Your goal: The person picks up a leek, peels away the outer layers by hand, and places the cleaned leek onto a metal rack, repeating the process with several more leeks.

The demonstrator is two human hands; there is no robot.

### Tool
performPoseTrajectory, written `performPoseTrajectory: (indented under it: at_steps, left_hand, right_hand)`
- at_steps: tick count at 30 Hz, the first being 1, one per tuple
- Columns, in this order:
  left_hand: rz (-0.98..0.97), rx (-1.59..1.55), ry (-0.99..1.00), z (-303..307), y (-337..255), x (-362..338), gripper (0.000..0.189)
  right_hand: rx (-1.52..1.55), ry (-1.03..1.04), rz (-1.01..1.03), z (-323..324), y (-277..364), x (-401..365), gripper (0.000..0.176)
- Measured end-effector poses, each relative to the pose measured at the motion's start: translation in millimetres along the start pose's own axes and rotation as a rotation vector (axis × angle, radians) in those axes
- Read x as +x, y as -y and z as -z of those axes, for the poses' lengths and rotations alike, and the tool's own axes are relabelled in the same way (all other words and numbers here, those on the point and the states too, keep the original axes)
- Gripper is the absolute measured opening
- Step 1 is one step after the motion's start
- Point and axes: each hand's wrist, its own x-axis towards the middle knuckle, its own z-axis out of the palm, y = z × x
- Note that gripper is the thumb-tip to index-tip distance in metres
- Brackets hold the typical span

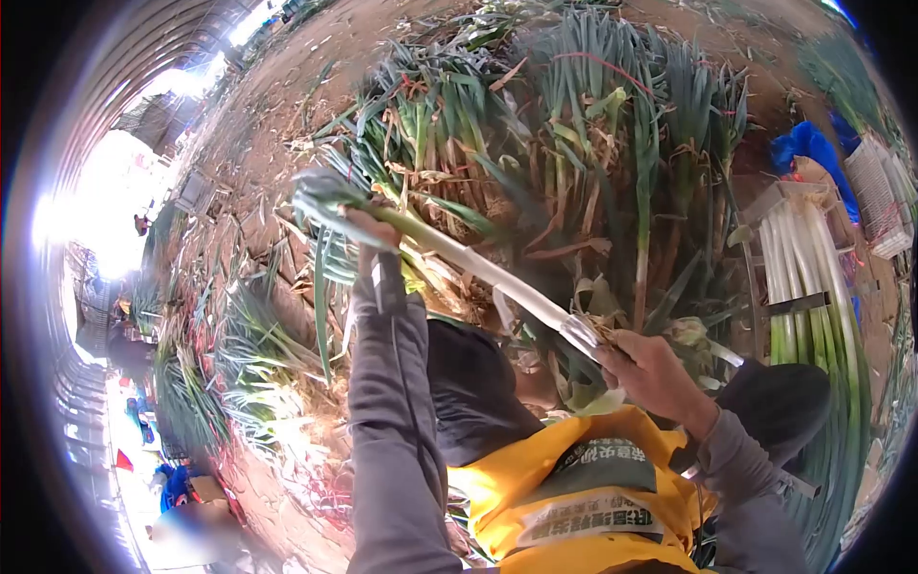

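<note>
A long leek (478, 266) stretches diagonally between my two hands, its green leaves at the upper left and its white root end at the lower right. My left hand (375, 228) is closed round the stalk just below the leaves. At the root end, my right hand (655, 371) is closed on the leek, its fingers by the loose, dry outer layers. Beyond the leek lie untrimmed leeks (602, 115) with brown, peeling leaves. To the right, cleaned leeks (813, 277) with white stalks lie side by side in a rack.
More leek piles (258, 354) lie on the soil at the left. A blue bag (813, 148) and a white crate (875, 196) are at the right. My knees and a yellow apron (574, 488) are at the bottom. Stripped leaves litter the ground between my legs.
</note>
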Motion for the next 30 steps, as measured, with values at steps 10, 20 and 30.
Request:
performPoseTrajectory:
  at_steps: [10,20,30]
  left_hand:
    - [-0.272,0.412,-0.537,-75.2,43.9,17.9,0.020]
    - [-0.430,0.639,-0.516,-185.9,59.5,-17.6,0.072]
    - [-0.301,0.402,-0.400,-239.9,91.1,-5.1,0.040]
  right_hand:
    - [-0.355,-0.131,0.080,15.9,-2.2,-87.7,0.011]
    - [-1.072,-0.081,0.312,54.0,-99.7,-5.8,0.026]
    - [-0.420,-0.353,0.527,25.5,2.7,157.5,0.022]
